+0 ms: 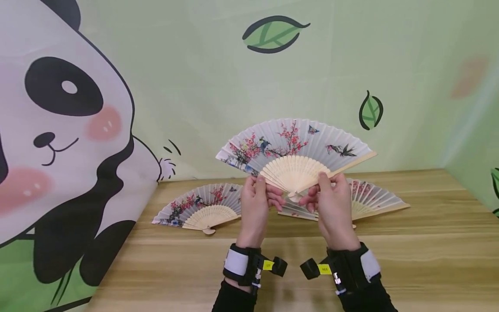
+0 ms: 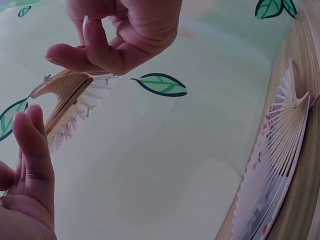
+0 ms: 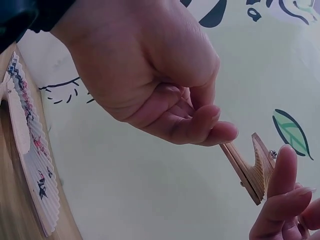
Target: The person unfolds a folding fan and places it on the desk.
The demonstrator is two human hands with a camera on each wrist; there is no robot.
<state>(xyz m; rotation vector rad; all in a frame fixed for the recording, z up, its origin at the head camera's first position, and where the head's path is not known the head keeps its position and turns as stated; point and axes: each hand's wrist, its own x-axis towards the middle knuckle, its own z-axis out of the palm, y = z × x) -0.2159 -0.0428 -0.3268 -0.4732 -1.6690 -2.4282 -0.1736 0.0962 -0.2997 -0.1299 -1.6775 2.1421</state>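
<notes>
A white folding fan (image 1: pixel 292 138) with pink blossom, birds and a butterfly is spread wide above the table. My left hand (image 1: pixel 255 208) pinches its lower left side, thumb in front. On the other side my right hand (image 1: pixel 336 208) pinches near the bare guard stick, thumb in front. Pale ribs (image 1: pixel 294 175) meet at a pivot between the hands. In the left wrist view the fan (image 2: pixel 70 97) appears edge-on, with the right hand (image 2: pixel 125 35) above. The right wrist view shows its ribs (image 3: pixel 262 172) beside the right hand's fingers (image 3: pixel 285 170).
Two more spread fans lie on the wooden table (image 1: pixel 175 268): a left fan (image 1: pixel 206 208) with similar blossom, and a right fan (image 1: pixel 374 197) partly hidden behind my right hand. Behind stands a green backdrop (image 1: pixel 195 86) with a printed panda (image 1: pixel 109 173) and leaves.
</notes>
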